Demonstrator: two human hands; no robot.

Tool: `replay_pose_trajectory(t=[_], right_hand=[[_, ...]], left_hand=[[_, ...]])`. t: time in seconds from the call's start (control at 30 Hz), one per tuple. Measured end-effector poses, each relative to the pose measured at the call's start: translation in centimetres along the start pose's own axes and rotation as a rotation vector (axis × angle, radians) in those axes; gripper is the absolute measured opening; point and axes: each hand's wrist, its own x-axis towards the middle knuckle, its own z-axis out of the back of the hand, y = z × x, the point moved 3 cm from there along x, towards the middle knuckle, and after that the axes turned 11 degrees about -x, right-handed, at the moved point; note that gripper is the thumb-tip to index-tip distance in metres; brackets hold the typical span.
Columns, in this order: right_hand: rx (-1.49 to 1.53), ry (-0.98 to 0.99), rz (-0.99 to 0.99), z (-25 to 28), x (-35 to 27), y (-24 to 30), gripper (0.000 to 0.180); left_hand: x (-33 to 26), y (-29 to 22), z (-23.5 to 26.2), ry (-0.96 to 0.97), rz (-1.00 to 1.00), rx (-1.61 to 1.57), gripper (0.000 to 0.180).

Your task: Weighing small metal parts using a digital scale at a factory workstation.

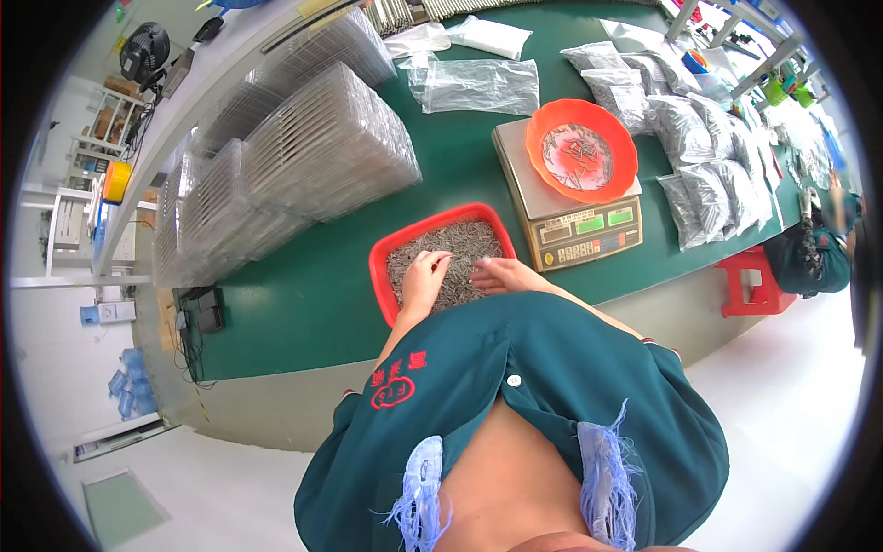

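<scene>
Head view: bags filled; grey pins remain in red basket. Left fingers pinched, contents unclear; right fingers parted.

Glossy red plastic tray, dull metallic-looking pins, smooth green tabletop, matt cloth shirt.

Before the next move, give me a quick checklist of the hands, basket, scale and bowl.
1. Left hand and right hand at the red basket: ok, both over its grey pieces.
2. Piece held in the fingers: cannot tell, too small.
3. Basket wholly on the table: cannot tell, near side hidden.
4. Orange bowl on the scale: ok, with small pieces inside.
5. Scale display lit: ok, green.
</scene>
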Motion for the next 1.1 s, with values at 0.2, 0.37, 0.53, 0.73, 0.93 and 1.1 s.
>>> replay_pose_trajectory(t=[0.2,0.37,0.53,0.73,0.93,1.1], right_hand=[[0.717,-0.01,-0.07,0.1,3.5,0.3,0.052],[0.851,-0.049,-0.113,-0.3,4.8,-0.8,0.034],[0.854,-0.127,-0.107,-0.4,2.8,0.3,0.029],[0.805,0.12,0.013,-1.2,-0.3,4.2,0.035],[0.795,0.176,0.026,-1.6,-0.9,6.1,0.037],[0.774,0.18,0.043,-1.4,-1.0,7.2,0.041]], left_hand=[[-0.6,-4.8,-1.4,0.043,-0.4,0.092,0.016],[-0.7,-4.4,-1.5,0.054,-0.236,0.017,0.017],[0.0,-0.1,-0.3,-0.005,-0.079,0.024,0.017],[-0.8,3.6,-4.2,0.36,-0.005,0.45,0.032],[-1.0,3.8,-4.8,0.303,-0.034,0.343,0.017],[-1.8,4.0,-3.6,0.221,-0.003,0.228,0.013]])
